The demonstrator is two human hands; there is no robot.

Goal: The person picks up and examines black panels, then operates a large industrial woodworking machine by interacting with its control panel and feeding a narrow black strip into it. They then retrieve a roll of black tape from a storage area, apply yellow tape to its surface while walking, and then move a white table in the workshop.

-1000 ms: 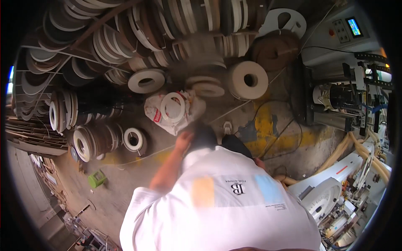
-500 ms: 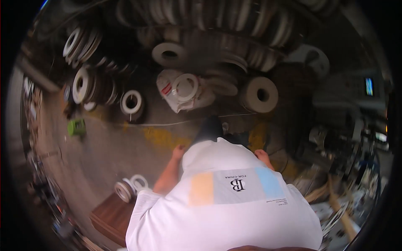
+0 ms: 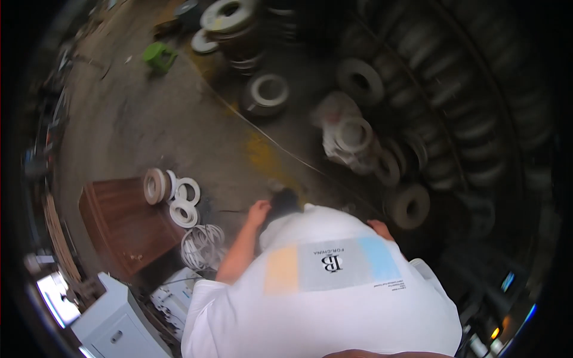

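Observation:
My left hand (image 3: 259, 213) hangs beside the white shirt (image 3: 358, 316) at my waist, close to my dark trouser leg. Nothing can be made out in it, and its fingers are too small and blurred to read. At the other side, my right hand (image 3: 380, 228) shows only in part past the shirt's edge; its fingers are mostly hidden. Neither hand is seen touching any of the things around me. Nearest on the left are a bundle of pale looped cable (image 3: 202, 246) and several white rings (image 3: 183, 213) beside a brown wooden cabinet (image 3: 125, 224).
A green stool (image 3: 159, 56) stands far left on the concrete floor (image 3: 173, 119). Ahead are stacked reels (image 3: 227, 17), a single ring-shaped reel (image 3: 268, 92) and a white plastic bag (image 3: 337, 122). Racks of rolls (image 3: 453, 113) line the right. A light grey metal cabinet (image 3: 119, 328) is lower left.
My view has swung left: the reels and bag have shifted rightward, and the brown cabinet, cable and grey cabinet have come into fuller view. Both hands stay low at my sides.

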